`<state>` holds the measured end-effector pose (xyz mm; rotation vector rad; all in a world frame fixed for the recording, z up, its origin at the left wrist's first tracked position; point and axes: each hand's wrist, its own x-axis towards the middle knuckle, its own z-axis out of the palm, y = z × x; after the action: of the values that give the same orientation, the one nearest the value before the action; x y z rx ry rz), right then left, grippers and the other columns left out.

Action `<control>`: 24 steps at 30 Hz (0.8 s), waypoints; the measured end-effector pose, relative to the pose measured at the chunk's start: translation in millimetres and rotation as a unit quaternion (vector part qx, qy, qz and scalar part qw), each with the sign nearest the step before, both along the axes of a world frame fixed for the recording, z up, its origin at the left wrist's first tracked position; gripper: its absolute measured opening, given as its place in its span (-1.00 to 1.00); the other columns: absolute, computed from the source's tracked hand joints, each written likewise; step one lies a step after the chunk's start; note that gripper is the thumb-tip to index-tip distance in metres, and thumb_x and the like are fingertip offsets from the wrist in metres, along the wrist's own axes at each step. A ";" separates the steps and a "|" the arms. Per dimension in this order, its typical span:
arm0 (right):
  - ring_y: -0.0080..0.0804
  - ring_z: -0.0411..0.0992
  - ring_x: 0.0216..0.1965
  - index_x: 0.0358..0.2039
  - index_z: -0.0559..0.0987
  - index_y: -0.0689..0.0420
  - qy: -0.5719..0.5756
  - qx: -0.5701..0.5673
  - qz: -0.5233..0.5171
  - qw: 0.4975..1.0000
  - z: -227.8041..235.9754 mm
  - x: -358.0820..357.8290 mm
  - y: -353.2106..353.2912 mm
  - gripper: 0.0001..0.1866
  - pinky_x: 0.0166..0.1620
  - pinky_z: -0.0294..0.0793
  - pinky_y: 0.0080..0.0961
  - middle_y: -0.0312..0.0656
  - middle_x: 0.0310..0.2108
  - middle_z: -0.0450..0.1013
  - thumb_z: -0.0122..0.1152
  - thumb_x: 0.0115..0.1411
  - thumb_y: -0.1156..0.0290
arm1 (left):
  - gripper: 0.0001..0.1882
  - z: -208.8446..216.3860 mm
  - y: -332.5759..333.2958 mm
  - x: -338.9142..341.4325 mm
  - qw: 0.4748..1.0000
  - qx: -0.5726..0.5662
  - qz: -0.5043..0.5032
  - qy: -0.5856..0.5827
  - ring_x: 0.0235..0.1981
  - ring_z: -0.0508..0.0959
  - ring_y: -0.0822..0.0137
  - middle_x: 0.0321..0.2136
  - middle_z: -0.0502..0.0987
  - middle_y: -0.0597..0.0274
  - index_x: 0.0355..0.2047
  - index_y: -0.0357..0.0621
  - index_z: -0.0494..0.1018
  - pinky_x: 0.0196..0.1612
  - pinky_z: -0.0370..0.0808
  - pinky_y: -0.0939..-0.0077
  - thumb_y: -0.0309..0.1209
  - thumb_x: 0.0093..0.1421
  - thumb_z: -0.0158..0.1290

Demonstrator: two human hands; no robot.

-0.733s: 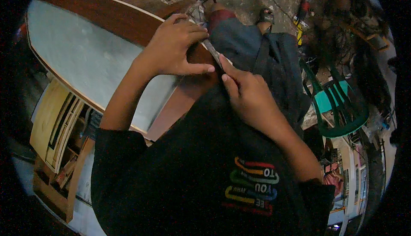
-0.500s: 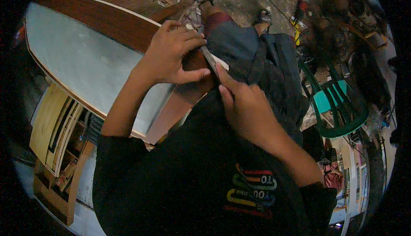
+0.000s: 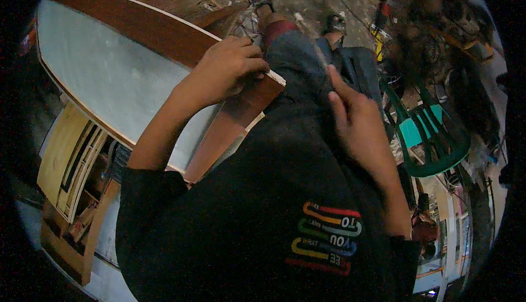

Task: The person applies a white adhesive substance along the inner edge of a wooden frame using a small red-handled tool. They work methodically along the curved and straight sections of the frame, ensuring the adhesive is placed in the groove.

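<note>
A long board (image 3: 142,28) with brown wood-grain faces, a pale grey-blue panel and light edges lies across my left side and lap. My left hand (image 3: 227,69) rests over its near end by the pale corner, fingers curled in against the edge; part of the grip is hidden. Out to the right of that corner, my right hand (image 3: 356,118) is closed round a long, narrow flat tool (image 3: 315,47). Motion blurs the tool, and its exact kind does not show. It is apart from the board.
A green plastic chair (image 3: 435,137) stands at the right. Light curved wooden pieces (image 3: 66,159) are stacked at the lower left, above a brown wooden frame (image 3: 68,252). Offcuts and cords litter the floor ahead. Dark clutter (image 3: 433,44) fills the far right.
My right hand has moved right with the tool, away from the board's end. My left hand's fingers have curled in, the thumb no longer stretched out. The pale corner now shows more fully.
</note>
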<state>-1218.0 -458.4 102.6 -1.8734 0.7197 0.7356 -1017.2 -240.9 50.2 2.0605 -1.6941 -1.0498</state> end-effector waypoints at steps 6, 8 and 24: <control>0.30 0.51 -0.41 0.34 0.41 0.04 -0.056 0.018 -0.011 0.998 4.0 -13.8 1.2 -0.50 -0.28 0.50 0.11 0.23 -0.44 0.53 0.08 0.40 0.36 | -0.73 -8.0 -11.1 -2.0 1.000 -0.002 0.005 -0.027 -0.10 0.55 0.02 -0.25 0.53 0.17 -0.25 -0.04 0.58 -0.03 0.50 0.13 -0.54 -0.02 0.20; 0.30 0.52 -0.29 0.35 0.39 0.04 -0.017 0.074 -0.006 0.997 12.3 -13.9 8.2 -0.51 -0.19 0.53 -0.11 0.30 -0.34 0.50 0.06 0.43 0.39 | -0.72 -10.8 -15.3 4.3 0.997 -0.053 0.047 -0.031 -0.13 0.56 0.02 -0.26 0.54 0.15 -0.25 -0.06 0.57 -0.03 0.50 0.13 -0.57 -0.03 0.19; 0.29 0.52 -0.39 0.29 0.45 0.15 -0.046 0.048 0.040 0.997 -11.9 26.9 55.2 -0.52 -0.22 0.52 0.09 0.26 -0.42 0.52 0.10 0.36 0.43 | -0.53 -32.5 8.1 7.1 0.992 -0.031 0.099 0.067 0.25 0.46 0.05 0.08 0.59 0.09 0.10 -0.13 0.52 0.44 0.07 -0.01 -0.14 0.36 -0.16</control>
<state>-1191.1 -403.1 90.7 -1.8450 0.5450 0.7178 -1010.0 -232.8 17.7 2.0227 -1.4066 -1.0325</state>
